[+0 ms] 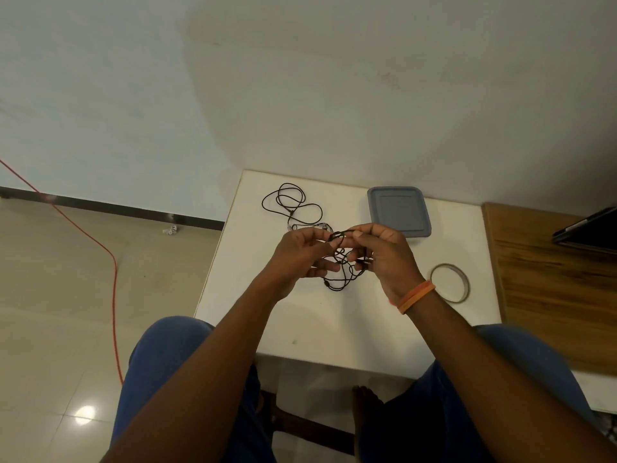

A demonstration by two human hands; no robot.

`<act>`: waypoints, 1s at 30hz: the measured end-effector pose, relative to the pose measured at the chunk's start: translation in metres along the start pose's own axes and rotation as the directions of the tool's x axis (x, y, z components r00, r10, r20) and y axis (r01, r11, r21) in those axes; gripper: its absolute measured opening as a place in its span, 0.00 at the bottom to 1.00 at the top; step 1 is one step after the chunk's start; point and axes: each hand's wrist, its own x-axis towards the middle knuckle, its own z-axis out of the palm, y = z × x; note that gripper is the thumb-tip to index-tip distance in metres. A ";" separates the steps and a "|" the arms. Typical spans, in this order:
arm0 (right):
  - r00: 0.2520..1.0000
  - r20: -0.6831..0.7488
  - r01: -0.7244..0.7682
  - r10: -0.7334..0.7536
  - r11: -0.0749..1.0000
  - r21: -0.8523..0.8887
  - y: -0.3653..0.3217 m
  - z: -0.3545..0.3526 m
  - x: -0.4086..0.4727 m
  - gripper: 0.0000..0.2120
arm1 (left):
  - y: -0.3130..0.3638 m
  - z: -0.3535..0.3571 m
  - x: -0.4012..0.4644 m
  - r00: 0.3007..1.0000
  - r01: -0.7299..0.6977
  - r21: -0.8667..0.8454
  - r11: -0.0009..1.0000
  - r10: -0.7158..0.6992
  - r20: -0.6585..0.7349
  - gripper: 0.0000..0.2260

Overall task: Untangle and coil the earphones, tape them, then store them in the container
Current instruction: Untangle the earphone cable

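Note:
A tangle of black earphones [340, 262] hangs between my two hands above the small white table [300, 325]. My left hand [300, 253] pinches the cable at the top of the tangle. My right hand [384, 253] pinches the same cable just to the right, fingers curled round lower strands. A second black earphone cable [290, 203] lies in loose loops on the table's far left. The grey lidded container [399, 210] sits at the back of the table. A roll of tape [450, 283] lies flat to the right of my right wrist.
A wooden surface [551, 289] adjoins the table on the right, with a dark flat device [587, 232] at its far edge. An orange cord [113, 289] runs across the floor on the left. My knees flank the table's near edge.

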 end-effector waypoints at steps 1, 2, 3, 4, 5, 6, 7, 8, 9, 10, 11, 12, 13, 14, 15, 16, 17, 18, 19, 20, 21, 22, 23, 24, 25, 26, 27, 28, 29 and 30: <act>1.000 -0.007 0.002 -0.002 1.000 -0.006 0.001 0.000 0.001 0.08 | -0.001 -0.001 0.000 1.000 -0.014 0.017 1.000 0.014 -0.014 0.07; 1.000 -0.016 0.005 -0.005 1.000 -0.011 0.001 -0.001 0.001 0.08 | -0.001 -0.003 0.000 0.999 -0.028 0.047 0.998 0.030 -0.039 0.06; 1.000 -0.024 0.006 -0.006 1.000 -0.016 0.001 -0.002 0.002 0.08 | -0.002 -0.004 0.001 0.996 -0.044 0.093 0.995 0.051 -0.078 0.06; 1.000 -0.031 0.004 -0.005 1.000 -0.020 0.001 -0.003 0.003 0.07 | -0.003 -0.006 0.003 0.990 -0.060 0.145 0.988 0.077 -0.120 0.06; 0.999 -0.037 -0.001 0.000 1.000 -0.026 0.001 -0.004 0.005 0.07 | -0.004 -0.009 0.005 0.981 -0.078 0.210 0.975 0.113 -0.160 0.08; 0.999 -0.044 -0.007 0.005 1.000 -0.030 0.001 -0.005 0.006 0.08 | -0.005 -0.011 0.006 0.969 -0.093 0.279 0.956 0.151 -0.196 0.11; 0.999 -0.053 -0.012 0.011 1.000 -0.023 0.001 -0.006 0.006 0.08 | -0.006 -0.013 0.008 0.956 -0.100 0.332 0.938 0.183 -0.230 0.14; 0.998 -0.068 -0.015 0.015 1.000 -0.004 0.001 -0.007 0.008 0.08 | -0.005 -0.014 0.008 0.946 -0.094 0.351 0.932 0.193 -0.260 0.16; 0.996 -0.091 -0.016 0.018 1.000 0.020 0.001 -0.009 0.009 0.08 | -0.003 -0.015 0.008 0.942 -0.083 0.324 0.942 0.180 -0.283 0.16; 0.993 -0.117 -0.017 0.022 0.999 0.042 0.001 -0.010 0.011 0.08 | 0.000 -0.015 0.008 0.943 -0.067 0.240 0.968 0.141 -0.303 0.14; 0.990 -0.137 -0.017 0.025 0.998 0.059 0.001 -0.012 0.012 0.08 | 0.002 -0.015 0.007 0.945 -0.045 0.124 0.991 0.083 -0.316 0.11; 0.988 -0.148 -0.018 0.030 0.997 0.079 0.000 -0.013 0.012 0.08 | 0.005 -0.016 0.007 0.946 -0.019 0.014 1.000 0.023 -0.324 0.09; 0.988 -0.148 -0.021 0.037 0.994 0.103 0.000 -0.014 0.012 0.08 | 0.007 -0.017 0.006 0.945 0.001 -0.071 0.997 -0.024 -0.326 0.07; 0.989 -0.138 -0.028 0.045 0.992 0.125 -0.001 -0.014 0.012 0.08 | 0.008 -0.018 0.007 0.944 0.014 -0.149 0.989 -0.062 -0.325 0.07; 0.991 -0.122 -0.036 0.053 0.989 0.140 -0.001 -0.014 0.012 0.07 | 0.009 -0.019 0.007 0.939 0.021 -0.215 0.976 -0.093 -0.332 0.07; 0.993 -0.103 -0.047 0.063 0.987 0.154 -0.002 -0.013 0.011 0.07 | 0.010 -0.021 0.008 0.929 0.028 -0.262 0.965 -0.122 -0.350 0.07; 0.994 -0.080 -0.061 0.076 0.983 0.172 -0.003 -0.011 0.010 0.07 | 0.009 -0.022 0.009 0.912 0.036 -0.274 0.961 -0.143 -0.385 0.07; 0.995 -0.049 -0.079 0.090 0.977 0.197 -0.004 -0.010 0.010 0.07 | 0.007 -0.023 0.010 0.888 0.044 -0.227 0.973 -0.143 -0.438 0.08; 0.994 -0.012 -0.100 0.105 0.970 0.222 -0.004 -0.009 0.009 0.07 | 0.002 -0.023 0.013 0.866 0.062 -0.119 0.991 -0.112 -0.487 0.08; 0.993 0.027 -0.121 0.118 0.963 0.239 -0.005 -0.008 0.008 0.07 | -0.003 -0.023 0.014 0.847 0.105 0.037 0.994 -0.070 -0.526 0.10; 0.990 0.062 -0.141 0.130 0.960 0.242 -0.005 -0.008 0.007 0.07 | -0.009 -0.021 0.014 0.828 0.180 0.212 0.961 -0.032 -0.559 0.16; 0.986 0.089 -0.156 0.139 0.960 0.233 -0.005 -0.007 0.006 0.07 | -0.014 -0.018 0.013 0.815 0.228 0.345 0.911 0.015 -0.579 0.22; 0.984 0.107 -0.165 0.145 0.962 0.217 -0.004 -0.005 0.005 0.07 | -0.017 -0.014 0.012 0.814 0.215 0.417 0.883 0.074 -0.576 0.24; 0.982 0.118 -0.169 0.148 0.965 0.202 -0.003 -0.004 0.005 0.07 | -0.018 -0.011 0.011 0.824 0.159 0.441 0.883 0.128 -0.552 0.23; 0.981 0.123 -0.171 0.149 0.967 0.191 -0.003 -0.003 0.005 0.07 | -0.017 -0.007 0.011 0.838 0.094 0.430 0.898 0.162 -0.521 0.18; 0.981 0.123 -0.171 0.150 0.968 0.184 -0.003 -0.003 0.005 0.07 | -0.015 -0.004 0.011 0.855 0.048 0.395 0.918 0.166 -0.491 0.13; 0.982 0.121 -0.168 0.148 0.970 0.178 -0.003 -0.003 0.005 0.07 | -0.013 -0.001 0.010 0.873 0.021 0.350 0.936 0.154 -0.463 0.10; 0.982 0.118 -0.164 0.144 0.971 0.174 -0.002 -0.003 0.005 0.07 | -0.011 0.003 0.008 0.889 0.000 0.306 0.952 0.141 -0.437 0.09; 0.983 0.115 -0.160 0.142 0.972 0.173 -0.002 -0.003 0.005 0.07 | -0.010 0.008 0.006 0.902 -0.018 0.260 0.965 0.128 -0.413 0.09; 0.983 0.115 -0.159 0.140 0.973 0.169 -0.002 -0.003 0.005 0.07 | -0.009 0.012 0.003 0.912 -0.038 0.225 0.974 0.126 -0.391 0.10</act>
